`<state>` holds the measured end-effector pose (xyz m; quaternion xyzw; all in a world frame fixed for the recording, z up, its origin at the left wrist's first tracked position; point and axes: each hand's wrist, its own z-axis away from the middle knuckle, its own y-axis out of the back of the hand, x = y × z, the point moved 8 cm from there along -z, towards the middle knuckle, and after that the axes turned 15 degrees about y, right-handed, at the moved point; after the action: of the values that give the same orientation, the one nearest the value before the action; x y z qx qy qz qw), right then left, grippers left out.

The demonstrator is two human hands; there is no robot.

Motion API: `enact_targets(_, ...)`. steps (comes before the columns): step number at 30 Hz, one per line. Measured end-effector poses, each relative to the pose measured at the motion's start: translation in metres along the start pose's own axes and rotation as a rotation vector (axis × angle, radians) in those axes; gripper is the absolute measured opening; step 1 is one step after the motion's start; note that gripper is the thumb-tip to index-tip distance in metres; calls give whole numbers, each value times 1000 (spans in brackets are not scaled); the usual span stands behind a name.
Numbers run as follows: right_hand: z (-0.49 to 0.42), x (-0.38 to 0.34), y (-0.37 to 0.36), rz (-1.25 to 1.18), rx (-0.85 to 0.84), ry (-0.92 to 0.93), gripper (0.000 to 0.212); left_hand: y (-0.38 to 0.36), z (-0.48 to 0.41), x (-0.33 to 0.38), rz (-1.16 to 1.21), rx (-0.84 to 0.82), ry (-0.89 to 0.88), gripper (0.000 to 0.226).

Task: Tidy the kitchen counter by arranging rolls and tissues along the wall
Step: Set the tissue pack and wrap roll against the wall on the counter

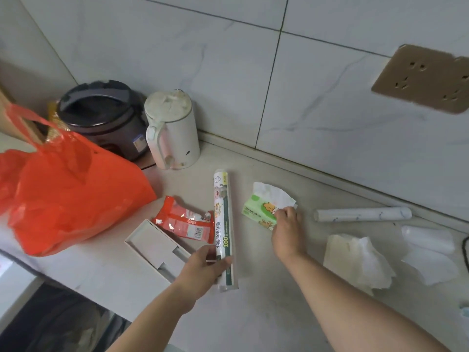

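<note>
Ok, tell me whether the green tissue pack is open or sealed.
Open: a white tissue sticks out of the green tissue pack, which the right hand pinches; the left hand holds the cling film roll.

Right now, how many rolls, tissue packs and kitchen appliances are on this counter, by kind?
Rolls: 2, the cling film roll and the white roll
Tissue packs: 2, the green tissue pack and the white tissue pack
Appliances: 2, the kettle and the rice cooker
Total: 6
The loose sheets at far right are left out.
</note>
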<state>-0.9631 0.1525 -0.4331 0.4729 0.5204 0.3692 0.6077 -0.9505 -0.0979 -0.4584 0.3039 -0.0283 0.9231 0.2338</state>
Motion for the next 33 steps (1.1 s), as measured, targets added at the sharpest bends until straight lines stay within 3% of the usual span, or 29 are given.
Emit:
enact_targets(7, -76, 5, 3, 53, 18, -35, 25, 13, -29, 11, 119, -65, 17, 23)
enact_targets(15, -131, 5, 2, 52, 33, -10, 31, 20, -41, 19, 100, -64, 34, 24)
enact_targets(20, -149, -10, -7, -20, 40, 78, 48, 26, -45, 25, 91, -65, 41, 25)
enact_targets(28, -180, -46, -15, -35, 54, 243, 45, 37, -50, 28, 123, -47, 59, 27)
enact_targets(33, -203, -77, -27, -134, -39, 326, 44, 42, -53, 30, 166, -46, 52, 26)
